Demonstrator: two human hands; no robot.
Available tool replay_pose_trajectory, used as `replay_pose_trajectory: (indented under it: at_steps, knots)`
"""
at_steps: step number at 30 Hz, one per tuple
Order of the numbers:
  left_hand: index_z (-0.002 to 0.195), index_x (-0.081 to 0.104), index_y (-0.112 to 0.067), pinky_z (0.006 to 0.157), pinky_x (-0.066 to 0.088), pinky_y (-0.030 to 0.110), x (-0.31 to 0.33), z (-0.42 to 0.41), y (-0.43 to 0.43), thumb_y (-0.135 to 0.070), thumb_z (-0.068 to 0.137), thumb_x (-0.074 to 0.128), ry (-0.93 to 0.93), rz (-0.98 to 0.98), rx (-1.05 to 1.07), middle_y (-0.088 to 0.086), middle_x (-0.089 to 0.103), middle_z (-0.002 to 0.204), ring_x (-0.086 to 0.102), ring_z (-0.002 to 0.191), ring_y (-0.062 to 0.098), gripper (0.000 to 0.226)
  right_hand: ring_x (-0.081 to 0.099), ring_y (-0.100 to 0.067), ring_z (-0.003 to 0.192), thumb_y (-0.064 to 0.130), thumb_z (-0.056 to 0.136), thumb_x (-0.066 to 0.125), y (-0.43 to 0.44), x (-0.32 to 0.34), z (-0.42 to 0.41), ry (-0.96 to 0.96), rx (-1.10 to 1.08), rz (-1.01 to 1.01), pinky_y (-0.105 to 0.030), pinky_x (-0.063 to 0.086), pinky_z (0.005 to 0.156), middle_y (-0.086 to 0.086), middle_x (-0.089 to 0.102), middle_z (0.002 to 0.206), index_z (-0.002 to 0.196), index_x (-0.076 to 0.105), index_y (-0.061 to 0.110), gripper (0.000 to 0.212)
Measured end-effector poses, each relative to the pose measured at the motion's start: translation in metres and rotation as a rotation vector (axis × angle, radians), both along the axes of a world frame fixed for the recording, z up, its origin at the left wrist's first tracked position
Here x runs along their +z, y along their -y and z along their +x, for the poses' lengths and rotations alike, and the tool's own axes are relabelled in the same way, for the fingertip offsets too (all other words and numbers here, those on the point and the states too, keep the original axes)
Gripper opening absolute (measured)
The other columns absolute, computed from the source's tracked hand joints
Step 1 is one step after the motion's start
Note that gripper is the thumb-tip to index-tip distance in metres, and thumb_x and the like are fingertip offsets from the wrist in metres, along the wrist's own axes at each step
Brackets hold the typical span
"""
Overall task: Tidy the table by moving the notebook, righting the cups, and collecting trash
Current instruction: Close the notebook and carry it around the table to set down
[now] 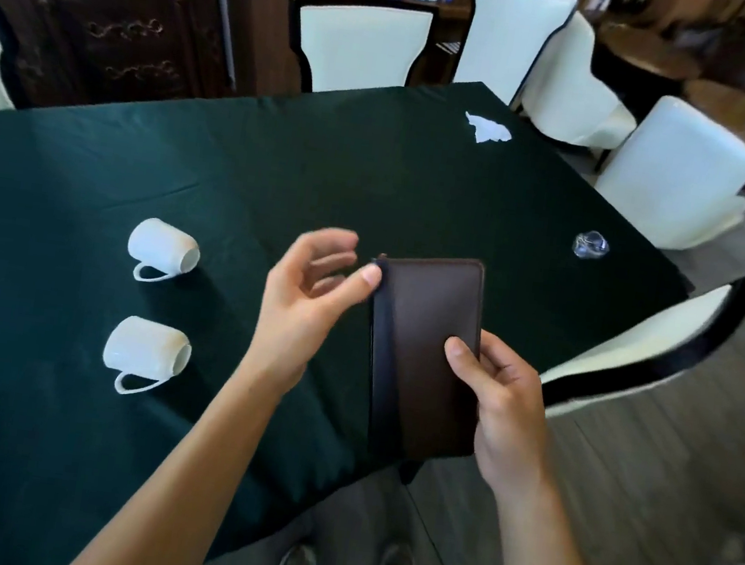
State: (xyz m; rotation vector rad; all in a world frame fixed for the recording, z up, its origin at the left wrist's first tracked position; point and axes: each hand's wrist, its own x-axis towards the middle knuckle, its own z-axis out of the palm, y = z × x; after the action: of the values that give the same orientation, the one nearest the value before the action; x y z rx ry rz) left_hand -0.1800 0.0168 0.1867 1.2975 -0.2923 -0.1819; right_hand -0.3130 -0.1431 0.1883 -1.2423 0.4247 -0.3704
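Observation:
A dark brown notebook (425, 336) is held above the table's near right corner, long side pointing away from me. My right hand (501, 403) grips its lower right edge, thumb on the cover. My left hand (307, 292) is beside its upper left corner, thumb touching the spine, fingers spread apart. Two white cups lie on their sides on the green tablecloth (281, 166): the far cup (162, 247) and the near cup (146, 349), handles toward me. A crumpled white tissue (488, 127) lies at the far right. A clear plastic wrapper (591, 245) lies near the right edge.
White chairs with dark frames ring the table: one at the far side (361, 44), two at the far right (679, 171), one close on my right (645, 351). A dark carved cabinet (112, 11) stands behind. My feet show on the wooden floor below.

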Motion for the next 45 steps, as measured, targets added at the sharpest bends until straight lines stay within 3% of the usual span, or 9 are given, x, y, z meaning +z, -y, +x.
replay_pose_trajectory:
  at_steps: [4, 8, 14, 18, 26, 31, 34, 42, 45]
  knots:
    - [0.123, 0.072, -0.021, 0.097, 0.054, 0.022, 0.037, -0.008, 0.018, -0.024, 0.089, 0.075, 0.061, -0.149, -0.163, 0.007, 0.079, 0.125, 0.071, 0.124, 0.019, 0.035, 0.078, -0.023, 0.103, 0.020, 0.087, 0.074, 0.004, 0.010, -0.032, 0.051, -0.018, -0.008, -0.026, 0.061, 0.080, -0.010, 0.081, 0.112, 0.111, 0.080, 0.013, 0.026]
    - [0.127, 0.071, -0.014, 0.101, 0.057, 0.035, 0.050, -0.034, 0.063, -0.020, 0.096, 0.069, 0.039, -0.147, -0.360, 0.009, 0.081, 0.120, 0.073, 0.119, 0.026, 0.031, 0.078, -0.021, 0.102, 0.021, 0.088, 0.076, 0.022, 0.017, -0.066, 0.083, -0.122, -0.003, -0.025, 0.061, 0.078, -0.008, 0.081, 0.112, 0.111, 0.080, 0.016, 0.024]
    - [0.126, 0.076, -0.014, 0.084, 0.060, 0.025, 0.033, -0.110, 0.131, -0.026, 0.104, 0.060, -0.069, -0.093, -0.548, 0.007, 0.082, 0.114, 0.077, 0.106, 0.018, 0.029, 0.078, -0.014, 0.095, 0.020, 0.084, 0.077, 0.062, 0.020, -0.130, 0.097, -0.414, 0.057, -0.023, 0.060, 0.075, -0.005, 0.082, 0.107, 0.103, 0.083, 0.019, 0.020]
    - [0.133, 0.070, -0.008, 0.095, 0.060, 0.034, 0.017, -0.175, 0.176, -0.016, 0.109, 0.053, -0.106, -0.069, -0.708, 0.011, 0.078, 0.125, 0.073, 0.119, 0.027, 0.031, 0.078, -0.017, 0.095, 0.011, 0.093, 0.071, 0.099, 0.016, -0.181, 0.083, -0.616, 0.101, -0.029, 0.063, 0.080, -0.007, 0.082, 0.107, 0.100, 0.083, 0.018, 0.016]
    - [0.109, 0.081, -0.026, 0.085, 0.055, 0.017, 0.004, -0.281, 0.250, -0.021, 0.112, 0.044, -0.140, 0.135, -0.787, -0.009, 0.082, 0.111, 0.074, 0.104, 0.003, 0.038, 0.079, -0.017, 0.091, 0.013, 0.092, 0.072, 0.168, 0.005, -0.285, 0.076, -0.766, 0.165, -0.025, 0.061, 0.071, -0.010, 0.082, 0.106, 0.103, 0.080, 0.009, 0.014]
    - [0.109, 0.082, -0.018, 0.108, 0.052, 0.052, -0.015, -0.331, 0.285, -0.039, 0.103, 0.054, -0.135, 0.258, -0.762, 0.008, 0.080, 0.117, 0.072, 0.117, 0.025, 0.035, 0.079, -0.020, 0.099, 0.018, 0.092, 0.074, 0.206, -0.008, -0.341, 0.049, -0.814, 0.171, -0.026, 0.062, 0.074, -0.009, 0.081, 0.110, 0.108, 0.081, 0.013, 0.018]
    - [0.115, 0.081, -0.019, 0.106, 0.054, 0.045, -0.021, -0.354, 0.302, -0.041, 0.104, 0.051, -0.174, 0.277, -0.852, 0.004, 0.081, 0.118, 0.073, 0.117, 0.022, 0.038, 0.078, -0.023, 0.101, 0.022, 0.091, 0.075, 0.223, -0.015, -0.367, 0.028, -0.837, 0.167, -0.027, 0.062, 0.076, -0.010, 0.081, 0.112, 0.110, 0.080, 0.012, 0.023]
    - [0.111, 0.082, -0.031, 0.078, 0.060, 0.022, -0.037, -0.377, 0.358, -0.041, 0.099, 0.059, -0.178, 0.352, -0.902, -0.001, 0.084, 0.106, 0.079, 0.101, 0.015, 0.028, 0.077, -0.028, 0.105, 0.023, 0.092, 0.075, 0.274, -0.035, -0.398, -0.031, -0.943, 0.198, -0.039, 0.062, 0.087, -0.011, 0.081, 0.112, 0.112, 0.078, 0.011, 0.024]
    - [0.104, 0.083, -0.025, 0.075, 0.061, 0.022, -0.042, -0.378, 0.391, -0.042, 0.096, 0.062, -0.253, 0.361, -0.946, 0.002, 0.084, 0.101, 0.080, 0.097, 0.018, 0.028, 0.077, -0.028, 0.105, 0.020, 0.091, 0.075, 0.301, -0.041, -0.398, -0.028, -1.004, 0.210, -0.039, 0.062, 0.088, -0.011, 0.081, 0.110, 0.111, 0.079, 0.010, 0.022]
